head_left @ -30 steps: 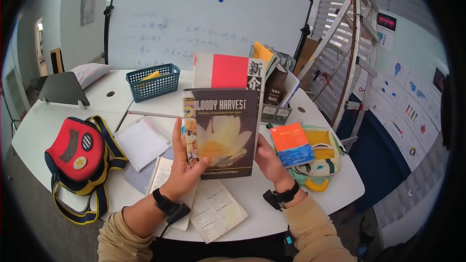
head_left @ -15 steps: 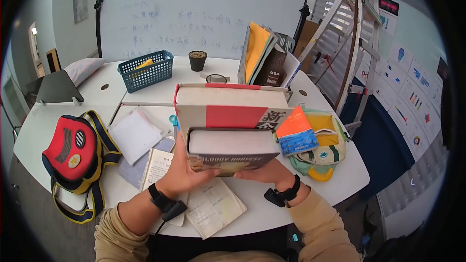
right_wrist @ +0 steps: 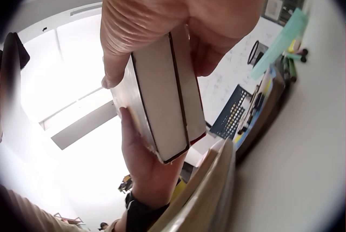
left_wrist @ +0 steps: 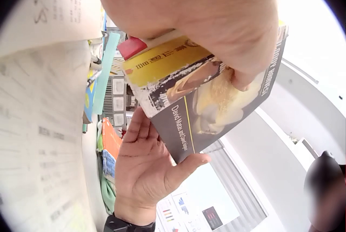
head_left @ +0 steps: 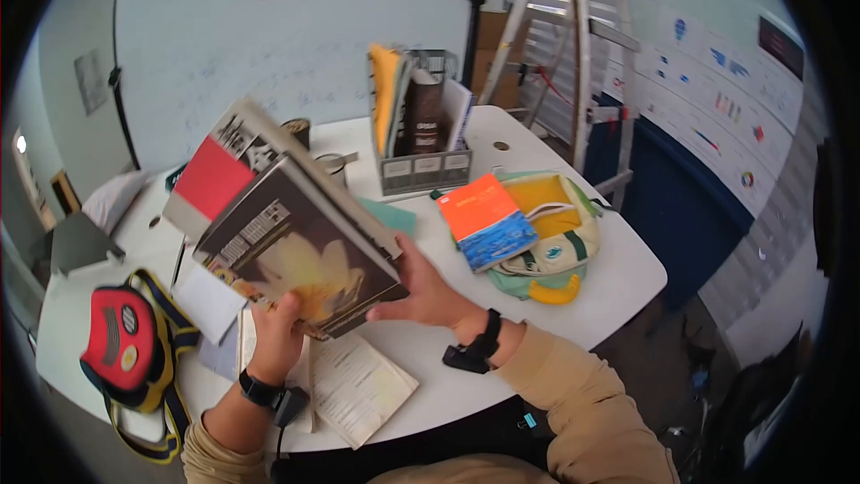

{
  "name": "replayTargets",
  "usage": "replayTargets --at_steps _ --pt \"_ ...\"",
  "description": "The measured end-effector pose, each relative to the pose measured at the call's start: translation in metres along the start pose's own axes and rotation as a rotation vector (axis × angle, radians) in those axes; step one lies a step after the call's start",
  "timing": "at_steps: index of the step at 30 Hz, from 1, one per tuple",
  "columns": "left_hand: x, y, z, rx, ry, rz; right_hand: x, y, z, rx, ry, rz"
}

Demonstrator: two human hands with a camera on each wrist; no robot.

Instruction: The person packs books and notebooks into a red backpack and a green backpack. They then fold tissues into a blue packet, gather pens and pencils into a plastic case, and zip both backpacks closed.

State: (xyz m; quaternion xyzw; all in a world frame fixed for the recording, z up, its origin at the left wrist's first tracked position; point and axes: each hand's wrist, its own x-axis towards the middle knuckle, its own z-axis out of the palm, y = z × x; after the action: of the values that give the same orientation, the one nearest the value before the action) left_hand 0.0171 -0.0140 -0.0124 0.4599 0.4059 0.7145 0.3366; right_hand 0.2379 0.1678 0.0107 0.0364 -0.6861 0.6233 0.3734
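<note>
Both hands hold a stack of two thick books, tilted to the left above the table. In front is a dark book with a pale flower on its cover (head_left: 309, 260); behind it, a larger red and white book (head_left: 208, 181) juts out at the top left. My left hand (head_left: 276, 341) grips the lower left corner, thumb on the dark cover. At the lower right edge my right hand (head_left: 428, 291) grips the stack, its fingers behind the books. The right wrist view shows the two page blocks (right_wrist: 162, 99) pressed together between the hands.
An open notebook (head_left: 358, 390) lies below the books. Rightward, an orange and blue book (head_left: 488, 220) rests on a pale green and yellow bag (head_left: 564, 255). A grey file holder (head_left: 425, 170) stands at the back, a red backpack (head_left: 121, 345) at left, and a stepladder (head_left: 580, 63) beyond the table.
The stack has gone from upright, through tipped with its top edges toward me, to leaning left with the covers facing up. The head view has turned to the right.
</note>
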Motion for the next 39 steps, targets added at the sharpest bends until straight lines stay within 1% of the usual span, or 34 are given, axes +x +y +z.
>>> replayTargets --at_steps 1,2,4,5,8,9,12,13,15,16,17,18,19,21,24,25,26,27,28,29,30,31,34,36,39 --pt "-0.001 -0.003 0.002 -0.037 -0.003 0.013 -0.004 -0.006 0.004 -0.066 0.003 0.061" --pt "-0.001 0.002 0.009 -0.048 -0.003 -0.024 -0.006 -0.012 0.006 -0.13 0.002 0.122" --pt "-0.005 0.014 0.025 -0.075 0.021 -0.091 -0.007 -0.01 0.005 0.008 0.03 0.155" --pt "-0.004 0.011 0.032 -0.086 0.02 -0.029 -0.008 -0.008 0.004 0.079 0.041 0.179" --pt "0.001 0.011 0.041 -0.118 -0.004 -0.04 -0.012 -0.01 -0.004 0.201 -0.003 0.229" --pt "0.005 0.013 0.047 -0.122 -0.027 -0.012 -0.016 -0.01 0.0 0.087 0.028 0.146" --pt "0.012 0.014 0.054 -0.127 -0.022 -0.042 -0.014 -0.028 0.002 0.126 0.078 0.173" --pt "0.015 0.017 0.057 -0.049 -0.076 -0.071 -0.012 -0.022 -0.002 0.09 0.11 0.135" --pt "0.028 0.029 0.059 0.11 -0.186 -0.124 -0.008 -0.018 -0.015 0.213 0.14 0.089" --pt "0.035 0.025 0.057 0.154 -0.228 -0.099 -0.006 -0.017 -0.02 0.272 0.154 0.065" --pt "0.044 0.018 0.055 0.198 -0.27 -0.071 -0.003 -0.006 -0.026 0.421 0.185 0.044" --pt "0.052 0.015 0.056 0.241 -0.312 -0.041 -0.001 -0.014 -0.03 0.549 0.216 0.025" --pt "0.059 0.018 0.07 0.147 -0.381 -0.039 0.001 -0.021 -0.036 0.659 0.228 0.043" --pt "0.087 0.005 0.083 0.21 -0.432 0.159 0.003 -0.032 -0.051 0.826 0.24 0.049" --pt "0.125 -0.013 0.108 0.215 -0.394 0.044 0.003 -0.039 -0.073 0.977 0.227 0.018" --pt "0.133 -0.015 0.126 0.067 -0.456 -0.076 0.005 -0.037 -0.08 1.015 0.214 0.012" --pt "0.136 -0.029 0.126 -0.014 -0.529 -0.145 0.004 -0.035 -0.084 1.052 0.202 0.008" --pt "0.139 -0.043 0.125 -0.092 -0.598 -0.22 0.004 -0.032 -0.085 1.077 0.24 -0.003" --pt "0.142 -0.057 0.125 -0.162 -0.662 -0.3 0.003 -0.031 -0.087 1.081 0.239 -0.001" --pt "0.147 -0.068 0.127 -0.145 -0.688 -0.374 0.003 -0.03 -0.088 1.087 0.238 0.001" --pt "0.147 -0.077 0.127 -0.168 -0.667 -0.458 0.003 -0.029 -0.091 1.094 0.235 0.001" --pt "0.144 -0.071 0.139 -0.192 -0.641 -0.542 0.003 -0.03 -0.093 1.078 0.242 0.003" --pt "0.158 -0.084 0.152 -0.078 -0.596 -0.628 0.003 -0.03 -0.105 1.025 0.277 0.006" --pt "0.157 -0.094 0.158 -0.122 -0.589 -0.683 0.003 -0.026 -0.114 0.978 0.314 -0.001" --pt "0.147 -0.087 0.179 -0.135 -0.546 -0.726 0.004 -0.025 -0.116 0.988 0.369 0.007"
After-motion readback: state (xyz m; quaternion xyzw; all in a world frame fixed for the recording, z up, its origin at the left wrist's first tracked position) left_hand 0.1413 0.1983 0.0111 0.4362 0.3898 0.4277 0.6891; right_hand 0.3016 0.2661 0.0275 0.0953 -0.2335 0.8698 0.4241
